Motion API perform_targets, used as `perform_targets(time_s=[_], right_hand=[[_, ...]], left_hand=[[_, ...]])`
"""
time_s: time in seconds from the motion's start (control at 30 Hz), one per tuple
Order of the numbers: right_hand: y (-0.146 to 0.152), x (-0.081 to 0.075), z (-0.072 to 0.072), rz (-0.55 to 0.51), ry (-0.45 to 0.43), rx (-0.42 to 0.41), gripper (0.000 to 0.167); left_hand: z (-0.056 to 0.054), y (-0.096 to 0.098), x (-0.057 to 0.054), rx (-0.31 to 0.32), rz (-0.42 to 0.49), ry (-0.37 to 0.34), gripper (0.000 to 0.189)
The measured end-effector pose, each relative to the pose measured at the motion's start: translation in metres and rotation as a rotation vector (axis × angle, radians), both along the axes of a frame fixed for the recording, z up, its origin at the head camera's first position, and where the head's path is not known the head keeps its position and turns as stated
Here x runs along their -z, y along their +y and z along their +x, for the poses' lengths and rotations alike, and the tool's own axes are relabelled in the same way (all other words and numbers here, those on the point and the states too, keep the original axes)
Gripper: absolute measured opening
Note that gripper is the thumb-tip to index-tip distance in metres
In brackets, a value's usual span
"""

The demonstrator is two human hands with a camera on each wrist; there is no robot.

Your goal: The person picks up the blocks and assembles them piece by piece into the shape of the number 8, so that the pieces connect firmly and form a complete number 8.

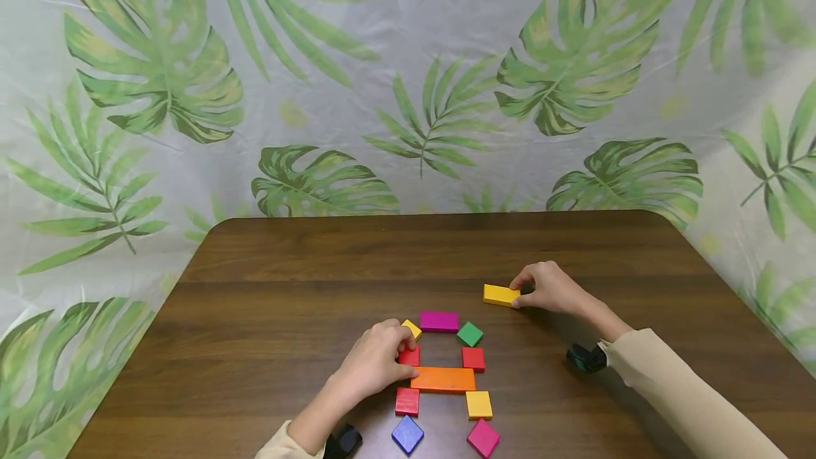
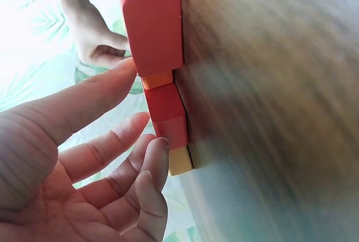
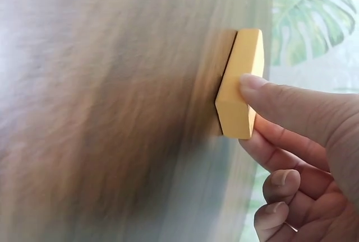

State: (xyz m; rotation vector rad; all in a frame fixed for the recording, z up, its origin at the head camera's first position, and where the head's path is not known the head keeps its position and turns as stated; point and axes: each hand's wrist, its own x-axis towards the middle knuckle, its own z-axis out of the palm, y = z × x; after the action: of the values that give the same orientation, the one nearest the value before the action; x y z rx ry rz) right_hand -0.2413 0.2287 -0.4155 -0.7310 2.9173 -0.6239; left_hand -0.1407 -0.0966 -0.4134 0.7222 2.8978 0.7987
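My right hand [image 1: 551, 290] pinches a long yellow block [image 1: 499, 295] by its right end, thumb on the near side. In the right wrist view that yellow block [image 3: 241, 85] lies right at the tabletop. Over the left side of a block arrangement is my left hand [image 1: 381, 354], its thumb tip at the left end of an orange plank [image 1: 445, 380]. Its fingers reach the upper left red block [image 1: 409, 356] and a yellow block [image 1: 413, 329], partly covering both. In the left wrist view those fingers are loosely bent beside the row, the nearer red block [image 2: 152, 29] standing above the thumb tip.
A purple block [image 1: 439, 322] tops the arrangement, with a green block [image 1: 469, 334] beside it. Below are red [image 1: 473, 359], yellow [image 1: 479, 404], red [image 1: 407, 401], blue [image 1: 407, 434] and pink [image 1: 483, 438] blocks. A leaf-patterned cloth [image 1: 446, 183] hangs behind the wooden table [image 1: 287, 268].
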Motion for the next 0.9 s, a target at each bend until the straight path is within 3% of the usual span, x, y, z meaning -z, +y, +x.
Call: perform_targets(time_s=[0.3,0.9], right_hand=[[0.014,-0.003,0.022,0.028,0.016,-0.005,0.022],[0.028,-0.002,0.082,0.042,0.147,-0.103,0.018]], left_hand=[[0.001,0.000,0.000,0.009,0.007,0.005,0.029],[0.002,0.001,0.000,0.009,0.014,-0.011,0.028]])
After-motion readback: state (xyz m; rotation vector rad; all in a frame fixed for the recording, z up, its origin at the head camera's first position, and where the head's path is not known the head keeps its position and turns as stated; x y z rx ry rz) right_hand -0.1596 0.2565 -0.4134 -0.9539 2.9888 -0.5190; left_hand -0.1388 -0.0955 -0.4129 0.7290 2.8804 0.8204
